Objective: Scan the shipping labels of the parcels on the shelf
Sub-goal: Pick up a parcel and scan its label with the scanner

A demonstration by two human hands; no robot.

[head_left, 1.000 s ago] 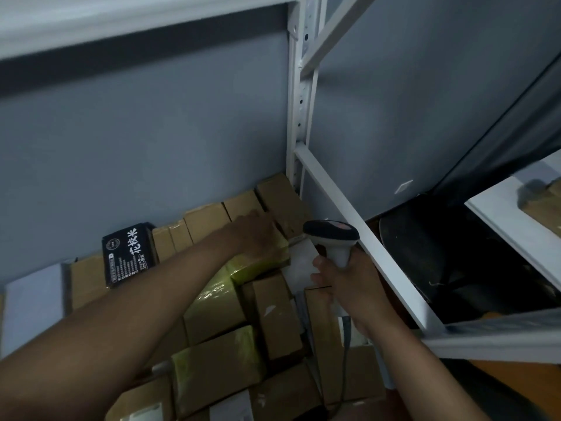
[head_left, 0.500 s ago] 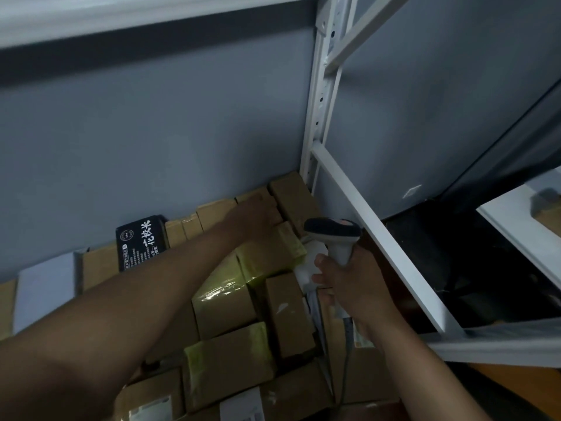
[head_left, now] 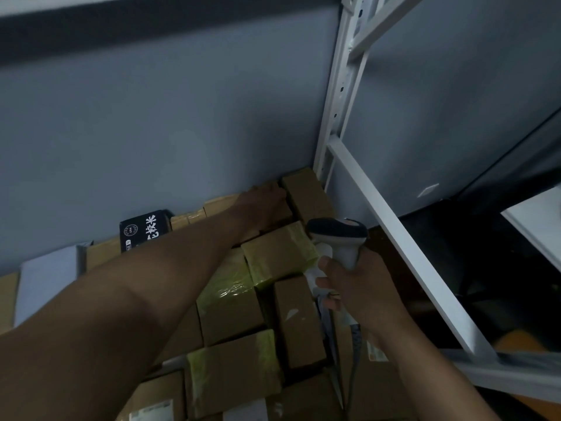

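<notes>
Two hands: R (head_left: pixel 358 287) grips 1 scanner (head_left: pixel 338 238).

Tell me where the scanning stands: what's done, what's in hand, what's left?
Done: nothing visibly marks any parcel as scanned. In hand: right hand grips the scanner, while left hand reaches to a back-row box by the wall. Left: can't tell; many parcels, like the yellow-taped box, lie around.

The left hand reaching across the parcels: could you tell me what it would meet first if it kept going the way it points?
The left hand points toward the back of the shelf; straight on it would probably meet the grey-blue back wall, though depth is unclear.
</notes>
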